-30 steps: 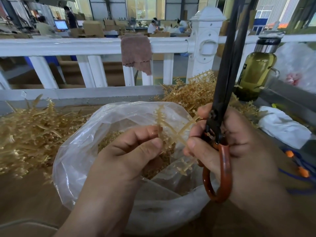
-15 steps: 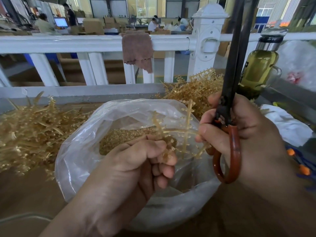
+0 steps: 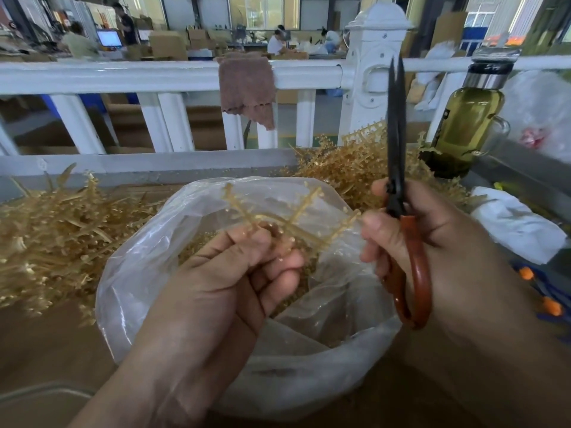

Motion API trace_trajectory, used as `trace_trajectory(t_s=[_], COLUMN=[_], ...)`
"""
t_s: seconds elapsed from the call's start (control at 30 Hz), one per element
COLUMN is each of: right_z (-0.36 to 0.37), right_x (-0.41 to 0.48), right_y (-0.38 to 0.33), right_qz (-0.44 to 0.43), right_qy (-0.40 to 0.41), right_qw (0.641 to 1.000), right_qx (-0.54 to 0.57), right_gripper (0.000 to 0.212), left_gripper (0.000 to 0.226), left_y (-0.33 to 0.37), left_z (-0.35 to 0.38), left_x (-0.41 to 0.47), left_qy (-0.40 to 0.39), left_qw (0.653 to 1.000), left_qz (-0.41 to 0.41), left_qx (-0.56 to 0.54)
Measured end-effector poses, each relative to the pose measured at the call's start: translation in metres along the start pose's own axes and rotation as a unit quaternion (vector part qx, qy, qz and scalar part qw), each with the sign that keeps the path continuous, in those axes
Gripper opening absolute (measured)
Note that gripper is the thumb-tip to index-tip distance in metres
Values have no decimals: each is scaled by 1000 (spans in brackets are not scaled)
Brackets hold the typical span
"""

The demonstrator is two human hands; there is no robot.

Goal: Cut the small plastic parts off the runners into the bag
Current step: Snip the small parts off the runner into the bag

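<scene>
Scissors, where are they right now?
In the head view, right of centre, the right hand holds the scissors upright, blades pointing up, over the plastic bag's right edge and left of the olive-green bottle.

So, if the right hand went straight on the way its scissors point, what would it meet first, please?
Probably the white fence post. The right hand holds the scissors blades up and away, above the pile of runners, with nothing nearer visible in that line, though depth is unclear.

Left hand (image 3: 216, 291), right hand (image 3: 448, 242): both curled.
</scene>
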State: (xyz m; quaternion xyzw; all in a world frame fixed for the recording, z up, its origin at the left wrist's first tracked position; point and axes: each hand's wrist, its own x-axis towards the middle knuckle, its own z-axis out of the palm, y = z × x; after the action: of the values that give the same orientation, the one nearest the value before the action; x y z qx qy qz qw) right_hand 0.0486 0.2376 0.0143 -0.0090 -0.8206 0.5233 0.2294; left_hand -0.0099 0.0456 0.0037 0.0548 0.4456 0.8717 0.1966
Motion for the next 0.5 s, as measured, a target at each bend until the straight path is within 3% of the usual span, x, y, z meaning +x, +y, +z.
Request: trace_trajectory(t_s=[0.07,0.17,0.27,0.3,0.37,0.43,0.5], right_z=[-5,-1,2,7,4,4,0], right_x=[-10,-21,-29,-31,-26,-20,-23], right_y=[-4,-25,-20,-1,14,4,-12], right_qz=[8,3,61,80,62,43,-7], right_qy=[-7,-75,-203,-211,-244,-251,-186], right_qw=[1000,994,974,970,957,944,919], right_qx=[6,-81,-78,-91,-141,-208,-347], right_gripper=[48,44,16,11,20,13,49], left_gripper=[4,4,5,4,5,6,8], left_y=[1,4,6,8,9,10,11], left_z=[-2,-5,-7,-8,-10,-11,-11], left_x=[2,0,-2,-2,-1,-1,-1], left_qy=[29,45,57,65,75,73,67], left_qw=[999,995,991,989,983,979,978], left_qz=[37,81,118,133,167,187,196], left_qx=[-13,-21,-16,-11,12,30,39])
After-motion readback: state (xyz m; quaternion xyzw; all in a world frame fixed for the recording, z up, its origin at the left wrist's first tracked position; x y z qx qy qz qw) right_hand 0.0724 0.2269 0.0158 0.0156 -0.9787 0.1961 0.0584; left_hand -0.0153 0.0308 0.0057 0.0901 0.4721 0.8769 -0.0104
